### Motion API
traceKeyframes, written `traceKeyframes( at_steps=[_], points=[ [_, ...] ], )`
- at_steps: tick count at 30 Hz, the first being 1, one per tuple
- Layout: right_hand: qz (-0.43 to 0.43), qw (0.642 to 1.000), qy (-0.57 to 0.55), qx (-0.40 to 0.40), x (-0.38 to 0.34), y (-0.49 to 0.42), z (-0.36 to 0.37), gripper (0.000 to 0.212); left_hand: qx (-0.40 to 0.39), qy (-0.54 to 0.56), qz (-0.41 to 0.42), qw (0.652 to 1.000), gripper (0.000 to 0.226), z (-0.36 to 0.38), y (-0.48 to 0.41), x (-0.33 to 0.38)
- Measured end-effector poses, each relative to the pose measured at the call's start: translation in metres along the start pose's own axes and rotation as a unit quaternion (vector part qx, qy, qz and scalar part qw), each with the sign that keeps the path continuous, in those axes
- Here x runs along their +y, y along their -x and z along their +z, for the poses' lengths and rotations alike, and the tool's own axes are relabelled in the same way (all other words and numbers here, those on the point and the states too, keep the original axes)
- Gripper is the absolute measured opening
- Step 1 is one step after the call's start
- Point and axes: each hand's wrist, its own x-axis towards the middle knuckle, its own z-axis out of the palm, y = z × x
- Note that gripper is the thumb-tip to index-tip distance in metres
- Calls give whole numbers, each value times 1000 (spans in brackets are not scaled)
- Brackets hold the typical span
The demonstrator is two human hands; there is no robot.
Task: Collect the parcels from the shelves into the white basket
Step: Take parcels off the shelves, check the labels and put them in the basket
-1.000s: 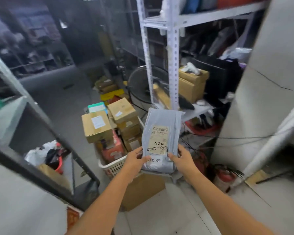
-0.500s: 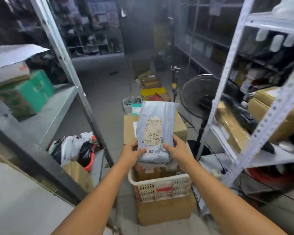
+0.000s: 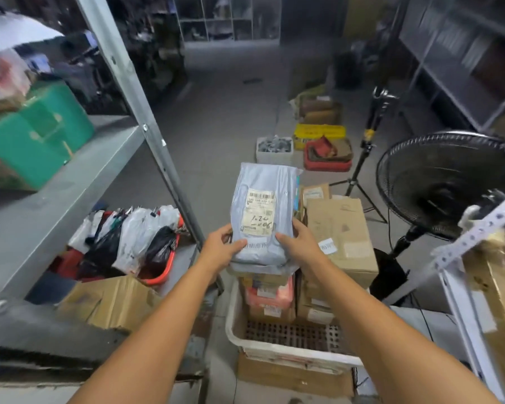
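Note:
A grey plastic mailer parcel [image 3: 264, 211] with a white shipping label and handwritten numbers is held upright in front of me. My left hand [image 3: 220, 250] grips its lower left edge and my right hand [image 3: 296, 243] grips its lower right edge. Directly below it stands the white basket [image 3: 274, 349] with a perforated floor. Inside the basket are stacked cardboard boxes [image 3: 338, 237] and a pink parcel [image 3: 270, 294]. The parcel hovers above these stacked boxes.
A grey metal shelf [image 3: 70, 182] on the left carries a green box [image 3: 38, 138]; its upright post slants close to my left hand. A red tub of plastic bags [image 3: 129, 240] sits below it. A black floor fan [image 3: 446, 182], a tripod stand [image 3: 368, 147] and a white rack [image 3: 475, 228] stand on the right.
My view has swung left and down, from the white rack toward the aisle. The basket now lies directly beneath the parcel, which stays in both hands.

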Motion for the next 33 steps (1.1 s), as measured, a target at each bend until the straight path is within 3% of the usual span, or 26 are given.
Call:
traceKeyframes(
  at_steps=[10,17,20,26,33],
  points=[
    [48,997,59,-11,4,-35,-10,45,6,-46,-27,999,54,14,-26,-2],
    [53,982,181,-11,-14,-13,-17,42,-33,-181,-3,983,43,3,-22,9],
    [56,967,247,14,-22,16,-28,52,-38,-234,18,971,39,-6,-17,17],
    [87,931,335,115,-25,112,-64,55,-108,-366,101,919,49,-6,22,49],
    [122,878,425,183,-17,254,-119,48,-207,-482,246,815,48,59,107,87]
  ],
)
